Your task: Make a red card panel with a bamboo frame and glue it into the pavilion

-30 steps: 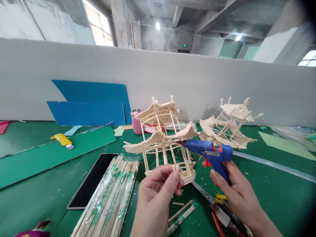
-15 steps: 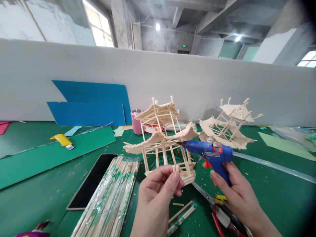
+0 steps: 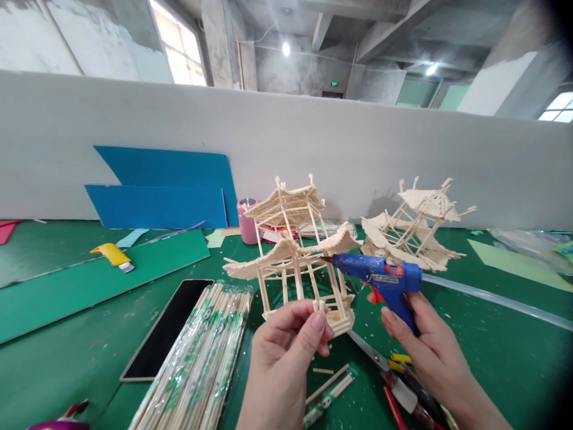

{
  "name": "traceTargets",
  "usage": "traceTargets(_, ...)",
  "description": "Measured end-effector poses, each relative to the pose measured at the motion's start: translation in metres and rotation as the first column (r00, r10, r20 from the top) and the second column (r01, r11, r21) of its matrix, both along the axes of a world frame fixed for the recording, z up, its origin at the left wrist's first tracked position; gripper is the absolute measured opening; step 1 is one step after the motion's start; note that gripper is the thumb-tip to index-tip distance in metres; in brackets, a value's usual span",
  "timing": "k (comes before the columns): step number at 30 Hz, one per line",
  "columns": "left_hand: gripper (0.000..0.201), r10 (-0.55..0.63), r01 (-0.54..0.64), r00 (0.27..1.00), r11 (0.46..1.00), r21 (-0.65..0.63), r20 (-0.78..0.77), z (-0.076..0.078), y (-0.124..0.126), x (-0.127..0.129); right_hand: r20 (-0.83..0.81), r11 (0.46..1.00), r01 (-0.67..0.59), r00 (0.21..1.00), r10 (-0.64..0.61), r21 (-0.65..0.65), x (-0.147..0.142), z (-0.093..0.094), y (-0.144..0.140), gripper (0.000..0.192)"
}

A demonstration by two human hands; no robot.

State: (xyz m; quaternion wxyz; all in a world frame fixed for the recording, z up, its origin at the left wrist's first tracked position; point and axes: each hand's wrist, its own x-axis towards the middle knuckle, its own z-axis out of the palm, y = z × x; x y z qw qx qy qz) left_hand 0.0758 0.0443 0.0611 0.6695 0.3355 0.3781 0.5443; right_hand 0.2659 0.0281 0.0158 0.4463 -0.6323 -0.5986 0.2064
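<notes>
I've got a second stick pavilion model [image 3: 414, 224] lying tilted at the back right, a bundle of wrapped chopsticks [image 3: 201, 352] beside a black phone [image 3: 168, 325], a yellow utility knife [image 3: 114, 255] far left, blue boards [image 3: 165, 188] against the wall, and a pink cup [image 3: 247, 220] on the green bench [image 3: 67, 352].

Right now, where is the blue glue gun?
In the head view the blue glue gun is right of centre, gripped in the right hand, its nozzle touching the stick pagoda model that the left hand holds.

Pale bare-wood pagoda model [image 3: 295, 251]; glossy blue plastic glue gun [image 3: 380, 278].
</notes>
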Motion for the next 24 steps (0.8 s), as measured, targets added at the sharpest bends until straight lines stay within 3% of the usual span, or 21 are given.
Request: traceTargets(24,0.007,0.002,-0.002,1.000,1.000,0.001,-0.002,0.0011,-0.0006,0.0004,0.092,0.999,0.044,0.995,-0.044,0.003,0.0030,-0.0004,-0.0063,0.034)
